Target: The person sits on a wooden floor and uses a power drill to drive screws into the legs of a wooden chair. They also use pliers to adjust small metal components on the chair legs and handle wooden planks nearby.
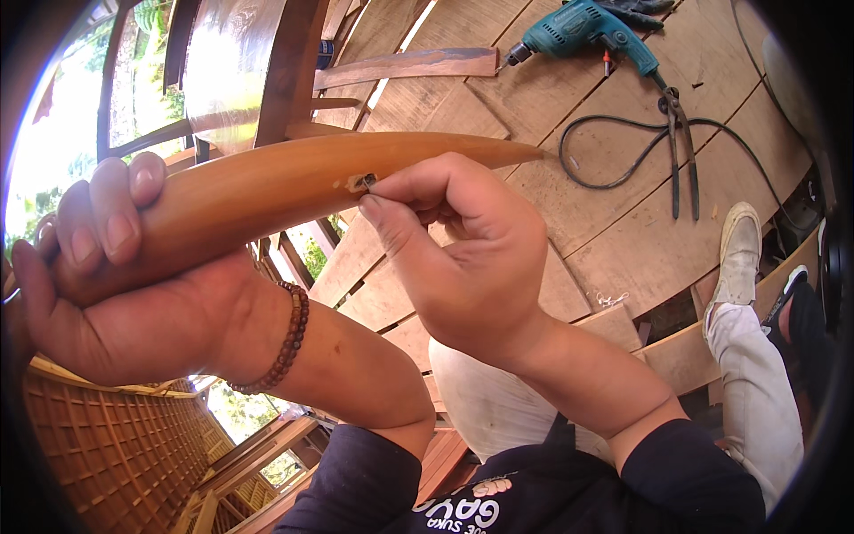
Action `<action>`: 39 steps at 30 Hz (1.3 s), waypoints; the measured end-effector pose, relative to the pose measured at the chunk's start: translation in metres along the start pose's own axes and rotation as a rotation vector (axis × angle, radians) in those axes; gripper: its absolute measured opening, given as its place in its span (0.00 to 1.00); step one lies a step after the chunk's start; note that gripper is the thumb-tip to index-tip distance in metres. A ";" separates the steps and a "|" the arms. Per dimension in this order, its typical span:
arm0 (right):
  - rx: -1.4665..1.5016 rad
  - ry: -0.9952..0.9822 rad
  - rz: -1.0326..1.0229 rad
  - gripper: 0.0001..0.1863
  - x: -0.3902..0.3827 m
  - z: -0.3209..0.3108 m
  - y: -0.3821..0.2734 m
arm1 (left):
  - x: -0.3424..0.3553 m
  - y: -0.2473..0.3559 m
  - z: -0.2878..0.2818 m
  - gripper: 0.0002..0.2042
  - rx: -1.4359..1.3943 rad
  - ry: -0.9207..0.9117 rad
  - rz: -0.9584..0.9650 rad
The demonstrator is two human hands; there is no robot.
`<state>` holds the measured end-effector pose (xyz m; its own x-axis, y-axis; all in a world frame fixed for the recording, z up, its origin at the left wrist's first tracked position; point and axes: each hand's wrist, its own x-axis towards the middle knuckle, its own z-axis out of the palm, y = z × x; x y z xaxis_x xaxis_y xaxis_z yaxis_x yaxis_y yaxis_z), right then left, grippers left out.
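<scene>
A long, curved, orange-brown piece [276,182], smooth and tapering to a point like a horn, stretches across the upper left. My left hand [165,311] is wrapped round its thick end from below. A small dark hole [363,182] with a pale, rough rim opens in its side near the middle. Right at that hole my right hand [471,254] pinches thumb and forefinger together; what lies between the fingertips, if anything, is too small to make out. The other fingers of this hand are curled in. A beaded bracelet [289,343] circles my left wrist.
On the plank floor [614,240] lie a teal power drill [574,36], its looped black cord [583,182], and long-handled pliers [678,142]. A narrow board [418,67] lies beyond the curved piece. Another person's shoe [738,254] rests at the right.
</scene>
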<state>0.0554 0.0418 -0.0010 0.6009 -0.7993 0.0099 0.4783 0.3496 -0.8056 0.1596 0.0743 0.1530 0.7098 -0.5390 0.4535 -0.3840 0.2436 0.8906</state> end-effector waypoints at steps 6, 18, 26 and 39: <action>-0.112 -0.115 -0.101 0.04 0.012 -0.013 0.000 | 0.001 0.002 -0.007 0.07 -0.001 -0.046 -0.028; -0.331 -0.215 -0.278 0.04 0.025 -0.026 -0.009 | 0.007 0.005 -0.011 0.07 -0.022 -0.092 -0.050; -0.588 -0.394 -0.334 0.03 0.037 -0.028 -0.027 | 0.003 0.001 -0.004 0.08 -0.033 -0.076 -0.053; -0.230 -0.266 -0.002 0.04 0.024 -0.032 -0.015 | 0.002 0.000 0.001 0.09 -0.016 -0.056 -0.020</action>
<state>0.0420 0.0014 -0.0077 0.7602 -0.6341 0.1415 0.3413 0.2045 -0.9174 0.1606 0.0725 0.1537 0.6828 -0.5880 0.4337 -0.3604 0.2454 0.9000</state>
